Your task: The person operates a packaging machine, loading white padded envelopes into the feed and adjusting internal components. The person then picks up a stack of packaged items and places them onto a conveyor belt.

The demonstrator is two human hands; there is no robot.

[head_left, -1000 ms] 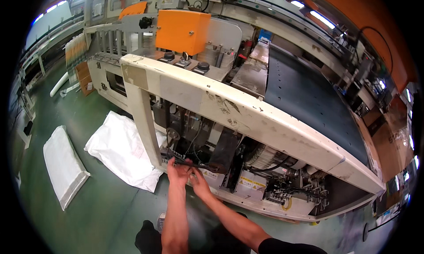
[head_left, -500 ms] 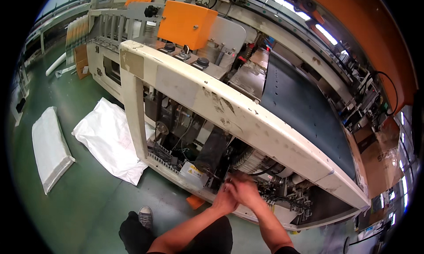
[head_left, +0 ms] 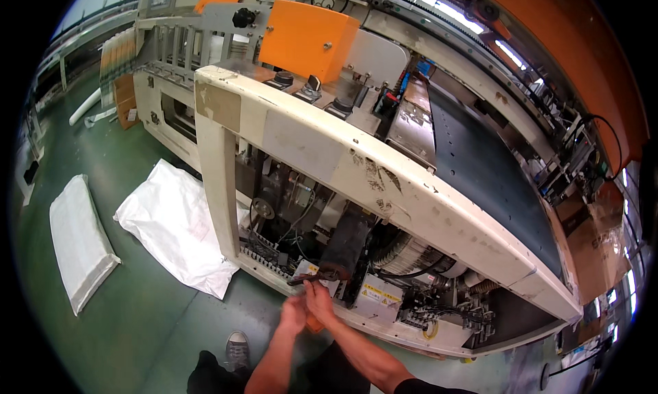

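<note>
A long cream-painted machine (head_left: 384, 181) with an orange cover (head_left: 305, 41) and a dark conveyor bed (head_left: 490, 174) fills most of the view, its side panel off so that belts, wiring and a ribbed motor (head_left: 411, 253) show in the open bay. On the green floor (head_left: 137, 325) to the left lie two white sacks (head_left: 181, 226), one broad and crumpled, one narrow (head_left: 79, 240). Judging by how things lie, the work inside the bay is under way and not finished: the cover is not back on, and a dark wrench-like tool (head_left: 317, 277) sits at the lower edge of the opening, just below a black belt housing (head_left: 349, 240), with an orange piece (head_left: 314, 323) partly hidden beneath the hands. Both forearms rise from the lower edge and meet at that spot. The right hand (head_left: 319, 299) reaches slightly higher, its fingers closed around the handle end of the tool. The left hand (head_left: 293, 313) is just beside and touching it, fingers curled inward, though whether it grips the tool or only steadies the other hand cannot be told. A grey shoe (head_left: 238, 346) shows below.
</note>
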